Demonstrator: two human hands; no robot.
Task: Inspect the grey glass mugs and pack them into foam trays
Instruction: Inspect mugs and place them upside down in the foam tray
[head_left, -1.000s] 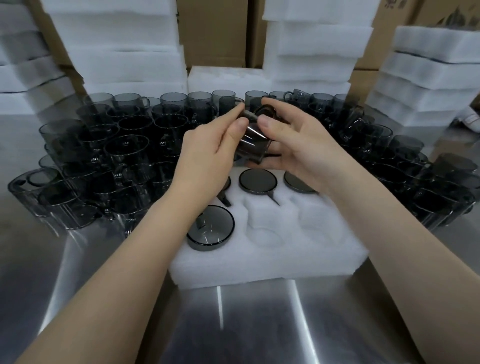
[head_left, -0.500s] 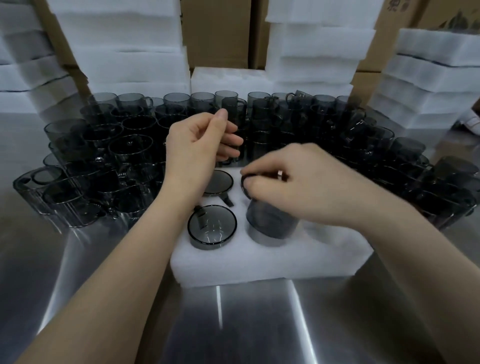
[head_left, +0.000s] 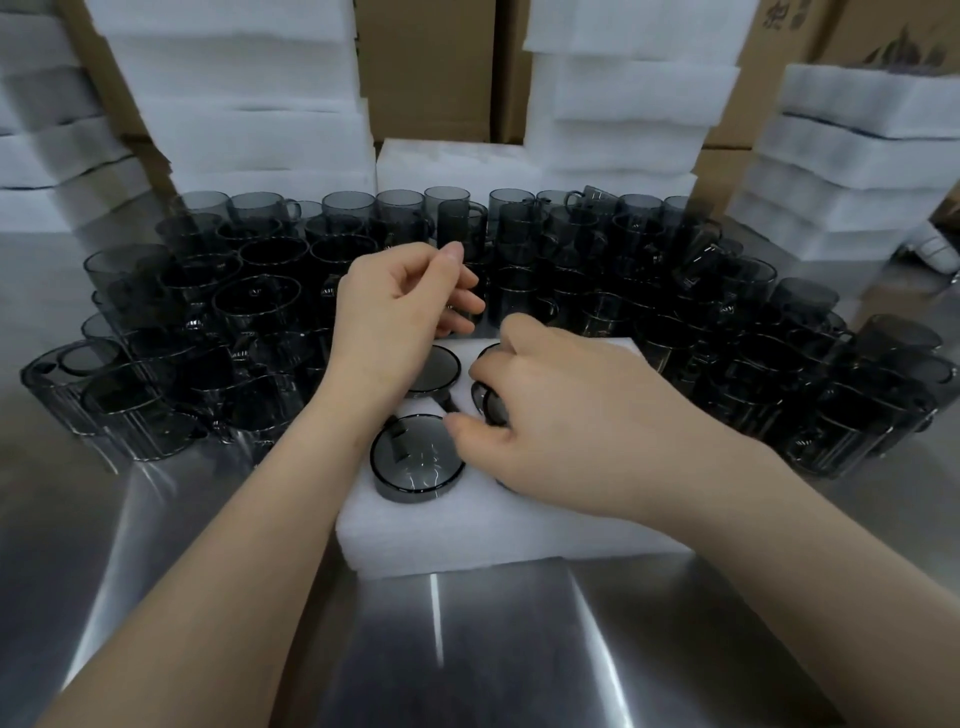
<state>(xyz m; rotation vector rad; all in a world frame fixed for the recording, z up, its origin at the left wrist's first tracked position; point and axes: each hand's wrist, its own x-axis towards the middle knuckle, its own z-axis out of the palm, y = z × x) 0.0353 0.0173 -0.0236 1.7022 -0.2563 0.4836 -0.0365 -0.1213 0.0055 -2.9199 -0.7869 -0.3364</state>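
Over the far-left corner of the foam tray (head_left: 467, 535) the left hand (head_left: 410, 312) hovers, fingers loosely curled, holding nothing. At the tray's middle the right hand (head_left: 571, 421) grips a grey mug (head_left: 491, 402), hiding all but a dark sliver.

The right hand (head_left: 561, 415) covers nearly all of the grey glass mug (head_left: 491, 402) beneath it. Only a dark sliver of rim shows, so its seating in the white foam tray (head_left: 467, 540) cannot be judged. The tray's right-side pockets lie hidden under that forearm. Far right of the tray, a white object (head_left: 935, 249) is cut off by the edge and cannot be identified.
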